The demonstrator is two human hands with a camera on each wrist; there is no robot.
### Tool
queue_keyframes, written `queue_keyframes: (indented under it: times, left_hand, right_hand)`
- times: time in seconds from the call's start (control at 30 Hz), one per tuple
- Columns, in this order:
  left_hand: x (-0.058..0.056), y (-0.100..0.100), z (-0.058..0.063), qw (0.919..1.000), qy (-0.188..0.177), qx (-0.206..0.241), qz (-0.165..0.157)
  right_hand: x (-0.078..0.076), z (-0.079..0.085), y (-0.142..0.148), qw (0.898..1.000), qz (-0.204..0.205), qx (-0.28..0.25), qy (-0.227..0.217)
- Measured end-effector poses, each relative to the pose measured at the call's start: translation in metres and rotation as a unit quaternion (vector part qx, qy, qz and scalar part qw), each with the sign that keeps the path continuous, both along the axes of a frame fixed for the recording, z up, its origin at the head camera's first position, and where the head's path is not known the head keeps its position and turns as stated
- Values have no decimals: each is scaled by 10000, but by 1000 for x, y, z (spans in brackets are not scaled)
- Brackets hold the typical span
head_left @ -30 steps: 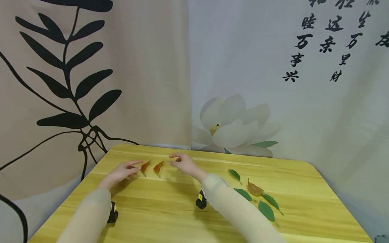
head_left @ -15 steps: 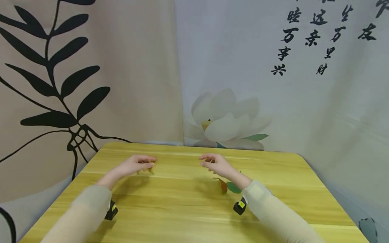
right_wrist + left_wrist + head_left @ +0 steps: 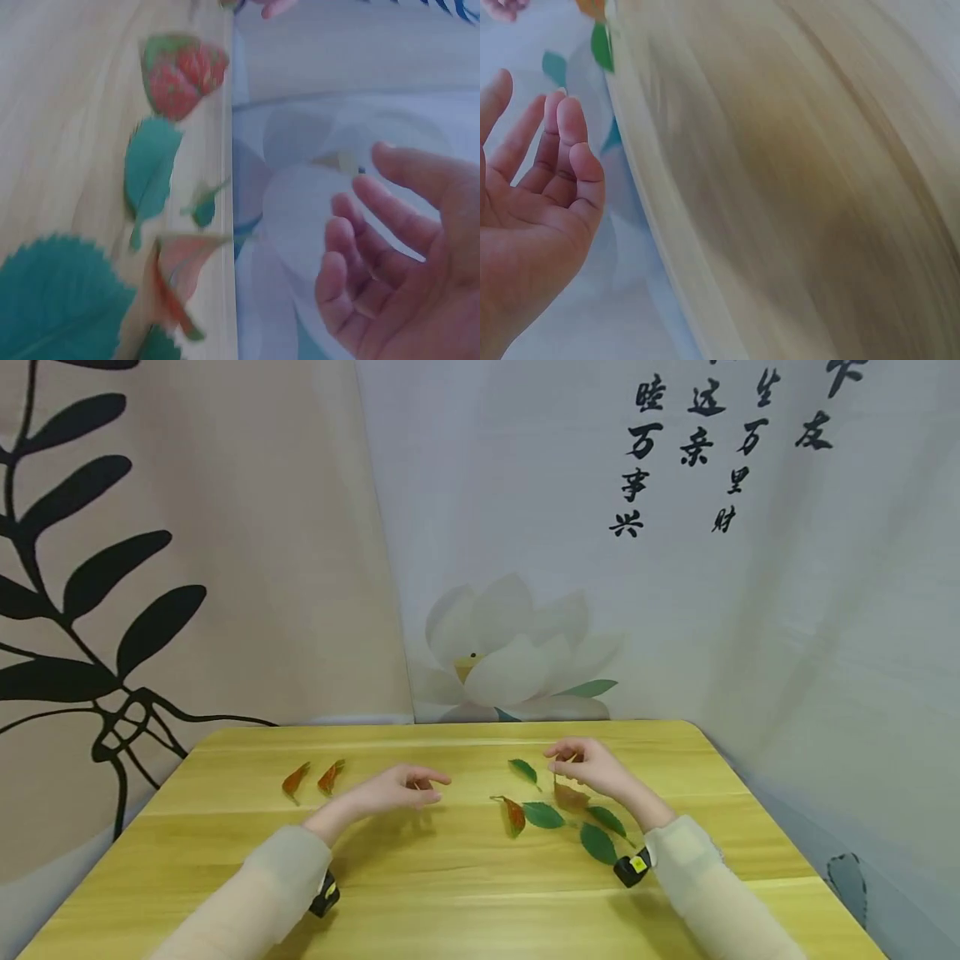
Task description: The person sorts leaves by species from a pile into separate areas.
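Observation:
My left hand (image 3: 393, 789) hovers over the table, right of two reddish leaves (image 3: 295, 782) (image 3: 330, 777). Its fingers are relaxed, and the left wrist view shows nothing in the palm. On the right, my right hand (image 3: 592, 767) is raised above a brown leaf (image 3: 572, 798), fingers loosely bent. Nothing lies between these fingers (image 3: 343, 236) in the right wrist view. Near that brown leaf are several green leaves (image 3: 543, 815) and a red-brown leaf (image 3: 514, 818). One serrated green leaf (image 3: 64, 300) looms large in the right wrist view.
The yellow wooden table (image 3: 450, 893) ends at a back edge against a hanging cloth backdrop (image 3: 300, 568) printed with a plant, a lotus and characters. Black wrist cameras (image 3: 325, 895) sit under both wrists.
My right hand has moved right, away from the two reddish leaves, to the leaf group. The left hand has also left those two leaves, moving right. The head view has turned rightward.

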State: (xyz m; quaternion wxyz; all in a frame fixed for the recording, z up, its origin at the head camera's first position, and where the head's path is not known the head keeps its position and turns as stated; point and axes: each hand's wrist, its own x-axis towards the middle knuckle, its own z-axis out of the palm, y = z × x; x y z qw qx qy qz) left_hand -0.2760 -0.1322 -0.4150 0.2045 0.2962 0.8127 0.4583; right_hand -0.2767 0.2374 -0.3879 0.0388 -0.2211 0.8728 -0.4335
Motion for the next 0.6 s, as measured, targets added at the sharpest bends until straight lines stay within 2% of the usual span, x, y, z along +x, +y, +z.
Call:
queue_keyframes:
  times: [0.13,0.3,0.43,0.6]
  left_hand:
    - [-1,24,-2,10000,55,3,-39]
    - [-4,54,2,9997,99,8,238]
    - [-7,82,3,9982,336,-1,491]
    - [-7,107,2,9949,540,-347,773]
  right_hand:
    - [-4,-14,10,9996,-58,285,-70]
    - [-7,-28,21,9984,-31,556,-137]
    - [-7,-35,35,9966,130,777,-260]
    - [-9,-43,46,9951,295,883,-340]
